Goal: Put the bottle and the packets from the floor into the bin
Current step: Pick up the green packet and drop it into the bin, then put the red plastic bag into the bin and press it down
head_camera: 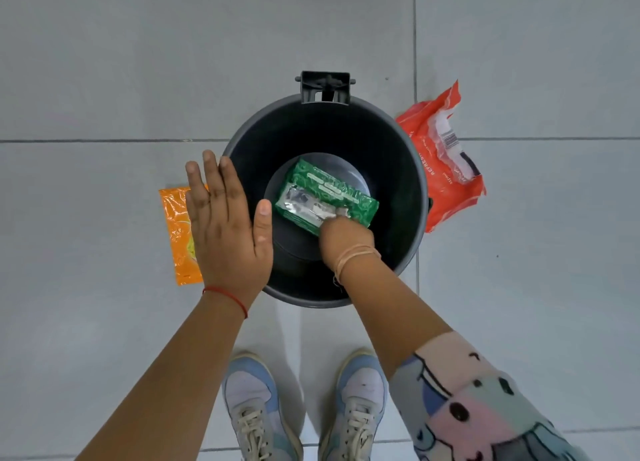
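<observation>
Crinkly foil is all that's left on the floor: left of the bin (420, 197) lies the orange packet (176, 242), flat, light and slippery by the look of it, best pinched at a sealed edge. The left hand (225, 225) hovers over it, fingers spread and holding nothing. Down inside the bin, the right hand (346, 237) has its fingers closed on the near edge of the green packet (329, 192). Right of the bin, touching its wall, sits the red packet (446, 163), crumpled and soft. No bottle shows.
</observation>
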A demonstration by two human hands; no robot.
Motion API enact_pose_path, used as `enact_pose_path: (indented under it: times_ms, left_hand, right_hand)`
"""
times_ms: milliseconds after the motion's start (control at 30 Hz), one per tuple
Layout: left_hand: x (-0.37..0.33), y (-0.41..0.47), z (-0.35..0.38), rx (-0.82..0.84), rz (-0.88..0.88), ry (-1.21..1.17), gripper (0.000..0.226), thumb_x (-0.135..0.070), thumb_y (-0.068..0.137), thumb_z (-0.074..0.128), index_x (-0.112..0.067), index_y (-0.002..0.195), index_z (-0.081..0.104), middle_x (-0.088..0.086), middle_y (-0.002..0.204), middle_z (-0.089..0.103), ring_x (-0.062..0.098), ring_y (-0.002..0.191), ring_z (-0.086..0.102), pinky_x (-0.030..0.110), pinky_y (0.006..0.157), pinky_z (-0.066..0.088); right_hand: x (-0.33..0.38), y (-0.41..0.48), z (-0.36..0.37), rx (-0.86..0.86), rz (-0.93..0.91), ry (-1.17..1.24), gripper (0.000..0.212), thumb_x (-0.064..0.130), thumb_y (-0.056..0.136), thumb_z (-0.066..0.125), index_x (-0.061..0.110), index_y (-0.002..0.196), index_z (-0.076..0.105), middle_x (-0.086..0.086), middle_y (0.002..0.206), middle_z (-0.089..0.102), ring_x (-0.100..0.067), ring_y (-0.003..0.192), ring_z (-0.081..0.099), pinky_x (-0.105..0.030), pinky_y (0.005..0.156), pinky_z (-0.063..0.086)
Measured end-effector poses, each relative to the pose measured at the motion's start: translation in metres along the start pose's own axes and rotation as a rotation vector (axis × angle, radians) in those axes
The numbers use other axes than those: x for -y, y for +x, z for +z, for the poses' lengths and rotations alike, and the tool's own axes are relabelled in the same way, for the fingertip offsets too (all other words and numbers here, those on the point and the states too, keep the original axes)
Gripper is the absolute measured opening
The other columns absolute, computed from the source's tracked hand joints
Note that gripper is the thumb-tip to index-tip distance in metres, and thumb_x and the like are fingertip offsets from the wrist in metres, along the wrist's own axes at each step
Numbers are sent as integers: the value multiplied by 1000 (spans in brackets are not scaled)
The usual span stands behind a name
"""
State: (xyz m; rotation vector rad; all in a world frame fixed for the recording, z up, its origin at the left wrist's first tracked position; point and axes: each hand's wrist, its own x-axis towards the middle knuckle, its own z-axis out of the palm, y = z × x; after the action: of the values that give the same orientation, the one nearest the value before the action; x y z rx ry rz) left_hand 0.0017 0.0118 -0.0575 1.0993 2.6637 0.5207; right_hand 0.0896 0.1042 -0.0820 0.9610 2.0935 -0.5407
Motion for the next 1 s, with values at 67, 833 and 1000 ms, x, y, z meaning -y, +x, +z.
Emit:
enact_pose_path:
  times_ms: [67,833,1000]
  left_hand:
    - [0,0,0,2,2,5,63,-38,93,18,1,142,16,22,152,15,37,141,4,44,115,4]
    - [12,4,3,-1,63,127,77,-55,91,3,0,143,11,21,154,11,39,142,1,42,115,-2]
    - [13,4,6,-16,60,118,73,-52,93,10,0,143,12,21,154,13,39,142,2,41,115,-2]
  right_hand:
    - [6,2,-1,25,-33,16,31,-4,91,42,0,119,55,-17,125,59,-33,109,60,-39,78,52]
    - [-150,77,74,-269,330,700,67,30,84,36,5,144,20,-20,153,24,-38,138,28,-53,111,30]
    - [-151,69,75,-456,459,377,29,10,93,42,7,120,53,-26,110,63,-44,98,60,-47,80,48]
